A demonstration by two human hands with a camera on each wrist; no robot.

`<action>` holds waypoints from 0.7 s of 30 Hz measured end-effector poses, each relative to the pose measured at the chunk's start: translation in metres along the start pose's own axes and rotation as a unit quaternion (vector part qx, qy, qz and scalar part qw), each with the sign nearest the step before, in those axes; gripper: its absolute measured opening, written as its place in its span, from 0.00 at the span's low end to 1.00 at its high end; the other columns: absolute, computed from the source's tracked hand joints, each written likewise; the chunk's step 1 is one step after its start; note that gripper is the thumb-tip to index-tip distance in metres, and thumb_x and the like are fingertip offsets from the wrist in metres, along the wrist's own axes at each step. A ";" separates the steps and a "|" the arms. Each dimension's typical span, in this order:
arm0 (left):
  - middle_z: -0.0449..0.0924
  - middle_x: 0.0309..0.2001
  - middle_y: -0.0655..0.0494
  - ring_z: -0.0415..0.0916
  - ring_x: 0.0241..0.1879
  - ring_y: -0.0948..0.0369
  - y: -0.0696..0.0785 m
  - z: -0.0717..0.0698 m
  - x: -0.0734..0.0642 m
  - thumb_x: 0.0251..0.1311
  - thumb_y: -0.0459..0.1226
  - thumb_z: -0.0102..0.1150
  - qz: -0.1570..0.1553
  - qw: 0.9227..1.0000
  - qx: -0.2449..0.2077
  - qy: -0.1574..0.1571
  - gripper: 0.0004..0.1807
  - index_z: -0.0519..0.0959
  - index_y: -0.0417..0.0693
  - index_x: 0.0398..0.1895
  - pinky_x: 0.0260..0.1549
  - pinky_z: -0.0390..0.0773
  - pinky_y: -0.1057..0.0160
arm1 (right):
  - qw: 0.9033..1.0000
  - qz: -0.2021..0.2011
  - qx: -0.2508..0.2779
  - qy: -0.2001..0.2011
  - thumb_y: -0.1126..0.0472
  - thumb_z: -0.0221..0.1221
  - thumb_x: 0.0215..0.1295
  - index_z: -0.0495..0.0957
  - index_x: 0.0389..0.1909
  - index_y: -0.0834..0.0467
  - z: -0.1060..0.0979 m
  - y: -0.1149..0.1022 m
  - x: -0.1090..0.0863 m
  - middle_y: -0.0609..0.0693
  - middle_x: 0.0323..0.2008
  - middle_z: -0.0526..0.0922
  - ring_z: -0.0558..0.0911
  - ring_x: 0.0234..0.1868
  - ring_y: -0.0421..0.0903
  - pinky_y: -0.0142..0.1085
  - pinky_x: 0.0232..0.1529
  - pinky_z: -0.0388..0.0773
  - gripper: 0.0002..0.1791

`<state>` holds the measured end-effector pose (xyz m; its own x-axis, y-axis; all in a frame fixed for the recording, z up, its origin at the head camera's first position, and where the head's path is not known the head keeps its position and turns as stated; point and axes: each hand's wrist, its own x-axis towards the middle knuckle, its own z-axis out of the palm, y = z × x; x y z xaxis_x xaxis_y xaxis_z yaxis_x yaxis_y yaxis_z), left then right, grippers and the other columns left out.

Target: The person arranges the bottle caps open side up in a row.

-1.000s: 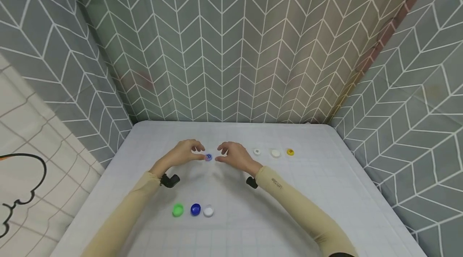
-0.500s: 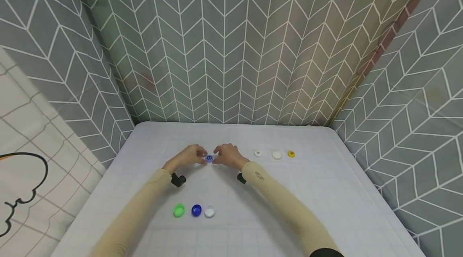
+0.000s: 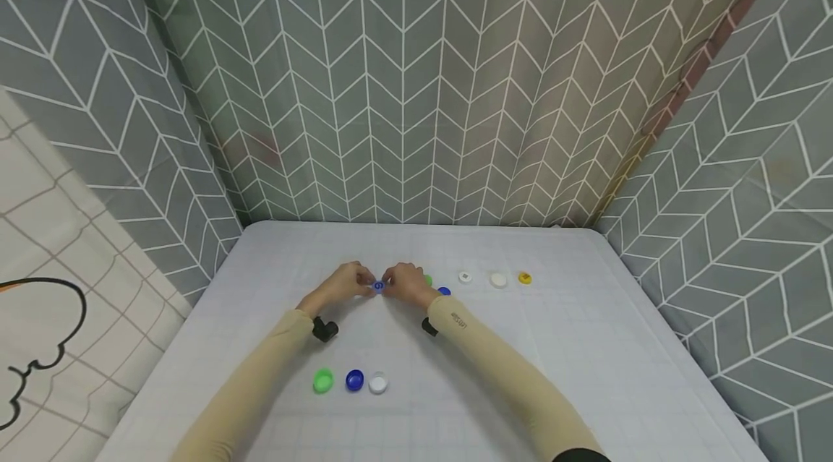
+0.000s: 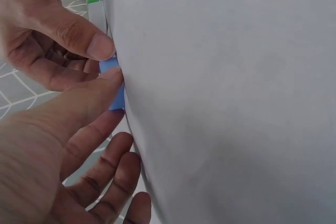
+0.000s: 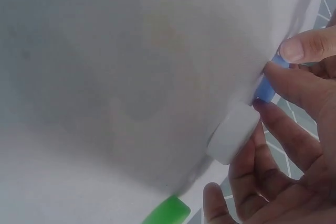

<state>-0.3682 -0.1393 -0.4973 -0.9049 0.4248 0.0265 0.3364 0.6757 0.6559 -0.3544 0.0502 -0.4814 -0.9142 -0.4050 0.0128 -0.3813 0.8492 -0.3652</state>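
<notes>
A light blue bottle cap is at the table's back middle, between my two hands. In the head view my left hand pinches its left side, and my right hand pinches its right side. The left wrist view shows the cap under the left thumb, with the right thumb at its other end. Seen from the right wrist, a white cap lies close by my right hand's fingers. My hands hide part of the light blue cap.
A green cap and a dark blue cap show partly behind the right hand. Farther right are two white caps and a yellow one. Nearer me stand green, dark blue and white caps.
Both hands have moved inward from either side and now pinch the light blue cap. The green and dark blue caps by the right hand have come partly into view.
</notes>
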 end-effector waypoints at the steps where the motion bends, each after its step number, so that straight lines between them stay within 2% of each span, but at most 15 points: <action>1: 0.77 0.37 0.54 0.75 0.40 0.59 0.000 0.000 0.000 0.49 0.38 0.72 -0.002 1.000 0.001 0.001 0.15 0.84 0.43 0.41 0.40 0.77 0.61 | 1.000 -0.002 0.002 0.002 0.54 0.67 0.59 0.83 0.48 0.54 0.000 0.000 0.000 0.48 0.40 0.86 0.81 0.44 0.47 0.47 0.51 0.70 0.17; 9: 0.79 0.37 0.56 0.77 0.40 0.59 0.008 0.003 -0.004 0.49 0.38 0.72 -0.018 1.000 0.013 0.007 0.15 0.84 0.44 0.41 0.38 0.79 0.62 | 0.999 -0.001 0.033 0.001 0.55 0.67 0.57 0.84 0.45 0.54 -0.002 0.001 -0.006 0.48 0.38 0.86 0.80 0.43 0.47 0.48 0.51 0.68 0.15; 12: 0.79 0.37 0.57 0.77 0.39 0.60 0.009 0.004 -0.005 0.50 0.38 0.72 -0.013 1.000 0.018 0.013 0.14 0.84 0.44 0.41 0.38 0.79 0.63 | 0.999 -0.004 0.034 0.006 0.55 0.67 0.56 0.84 0.45 0.54 -0.002 0.001 -0.007 0.48 0.39 0.86 0.78 0.44 0.48 0.48 0.51 0.67 0.15; 17: 0.80 0.35 0.57 0.75 0.37 0.61 0.011 0.001 -0.007 0.50 0.38 0.72 0.013 0.999 0.023 0.029 0.14 0.85 0.44 0.40 0.37 0.76 0.63 | 0.999 -0.015 0.039 0.023 0.54 0.67 0.57 0.84 0.46 0.55 -0.005 0.001 -0.011 0.50 0.42 0.84 0.75 0.46 0.48 0.47 0.52 0.66 0.16; 21: 0.80 0.35 0.56 0.75 0.39 0.59 0.018 -0.001 -0.010 0.50 0.38 0.71 0.045 0.998 0.010 0.043 0.14 0.85 0.44 0.41 0.38 0.74 0.61 | 0.996 -0.040 0.062 0.047 0.56 0.66 0.58 0.84 0.44 0.57 -0.013 0.001 -0.020 0.52 0.41 0.84 0.77 0.45 0.49 0.47 0.52 0.69 0.14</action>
<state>-0.3536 -0.1325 -0.4850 -0.8894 0.4316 0.1504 0.4221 0.6492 0.6327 -0.3388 0.0637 -0.4695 -0.8925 -0.4313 0.1321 -0.4394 0.7648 -0.4712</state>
